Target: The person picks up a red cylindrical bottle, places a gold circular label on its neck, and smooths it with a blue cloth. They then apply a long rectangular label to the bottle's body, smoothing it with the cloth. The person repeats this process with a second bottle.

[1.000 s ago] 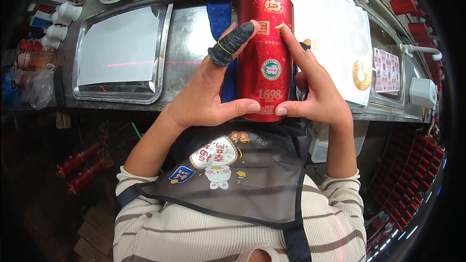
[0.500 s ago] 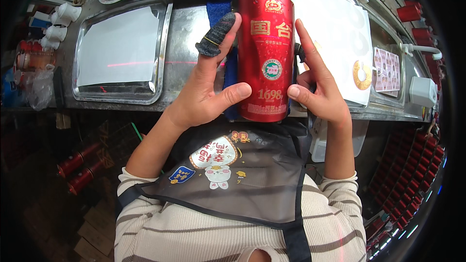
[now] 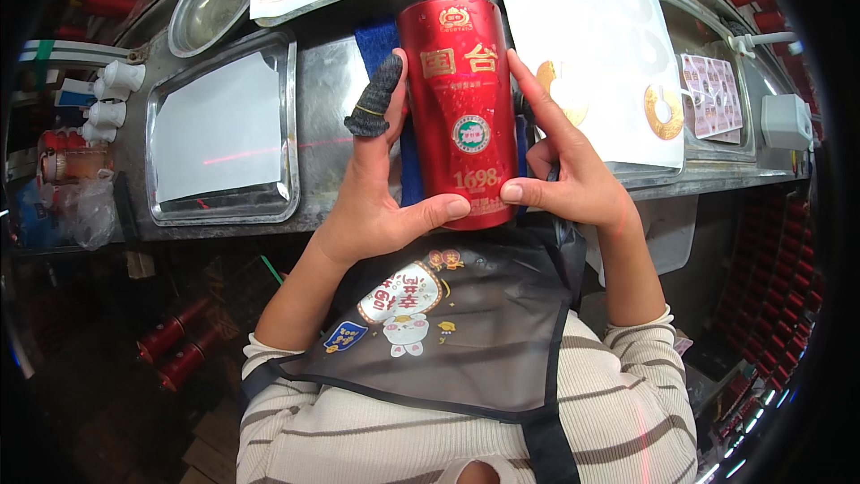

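A red bottle (image 3: 466,94) with gold lettering, a round green-and-white emblem and a silver cap stands upright or nearly so in the middle, with water drops on its front. My left hand (image 3: 369,202) holds its left side, thumb across the lower front; a dark grey knitted finger cover (image 3: 374,100) is on the index finger. On the other side my right hand (image 3: 580,175) grips the bottle, thumb on the lower front and index finger stretched up along the edge. The remaining right fingers are bent, partly hidden. A blue cloth (image 3: 378,40) lies behind the bottle.
To the left, a metal tray (image 3: 289,139) holds a white sheet (image 3: 219,130). Another white sheet (image 3: 618,63) with gold ring-shaped stickers (image 3: 661,118) lies right. A metal basin (image 3: 202,13), white cups (image 3: 116,81) and a white plastic container (image 3: 788,121) flank the work area.
The bottle has shifted a little left in view, along with both hands. Both thumbs now sit lower on its front, the right one further in. The whole view has turned slightly.
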`<state>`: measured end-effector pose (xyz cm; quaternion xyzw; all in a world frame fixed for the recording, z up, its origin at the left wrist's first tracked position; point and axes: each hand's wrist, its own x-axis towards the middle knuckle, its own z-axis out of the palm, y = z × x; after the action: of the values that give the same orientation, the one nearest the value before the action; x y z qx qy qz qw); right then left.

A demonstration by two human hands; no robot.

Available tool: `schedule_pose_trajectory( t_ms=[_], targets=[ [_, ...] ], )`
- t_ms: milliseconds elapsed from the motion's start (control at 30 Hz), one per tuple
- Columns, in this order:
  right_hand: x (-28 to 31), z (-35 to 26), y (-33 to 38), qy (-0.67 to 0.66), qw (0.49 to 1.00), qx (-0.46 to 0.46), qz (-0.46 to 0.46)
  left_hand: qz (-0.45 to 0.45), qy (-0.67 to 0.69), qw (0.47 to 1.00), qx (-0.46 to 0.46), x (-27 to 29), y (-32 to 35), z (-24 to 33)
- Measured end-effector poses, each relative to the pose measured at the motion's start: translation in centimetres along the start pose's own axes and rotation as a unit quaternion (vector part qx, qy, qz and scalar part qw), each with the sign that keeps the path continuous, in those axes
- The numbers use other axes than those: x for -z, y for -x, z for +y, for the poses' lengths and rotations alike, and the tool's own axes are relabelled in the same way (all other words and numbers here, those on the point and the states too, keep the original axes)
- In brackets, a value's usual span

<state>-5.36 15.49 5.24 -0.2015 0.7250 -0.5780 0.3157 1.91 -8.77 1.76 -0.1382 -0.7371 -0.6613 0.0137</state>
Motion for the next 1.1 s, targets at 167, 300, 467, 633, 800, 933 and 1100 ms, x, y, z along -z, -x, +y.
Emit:
schedule_pose_trajectory(
  t_ms=[167,300,467,633,800,933,1100],
  targets=[
    [0.1,0.3,-0.3,-0.004,1.000,0.010,-0.007,0.008,-0.006,1.000,-0.022,-0.1,0.0,0.2],
    [0.2,-1.1,-0.1,0.011,0.999,-0.032,-0.011,0.013,0.000,1.000,-0.021,-0.1,0.1,0.2],
    [1.2,-2.5,-0.7,0.128,0.991,-0.013,0.047,0.009,-0.057,0.998,-0.030,0.2,0.0,0.9],
    [0.1,-3.8,-2.3,0.225,0.964,0.115,0.079,-0.005,-0.167,0.985,-0.040,0.2,-0.2,1.4],
    [-0.2,-3.4,-2.9,0.249,0.954,0.146,0.083,0.005,-0.167,0.984,-0.061,0.0,-0.5,1.5],
    [-0.3,-3.2,-2.9,0.241,0.954,0.155,0.084,0.011,-0.166,0.984,-0.071,-0.1,-0.5,1.4],
    [0.1,-3.6,-2.6,0.213,0.972,0.039,0.088,0.010,-0.173,0.983,-0.068,0.0,-0.5,1.5]
  ],
)
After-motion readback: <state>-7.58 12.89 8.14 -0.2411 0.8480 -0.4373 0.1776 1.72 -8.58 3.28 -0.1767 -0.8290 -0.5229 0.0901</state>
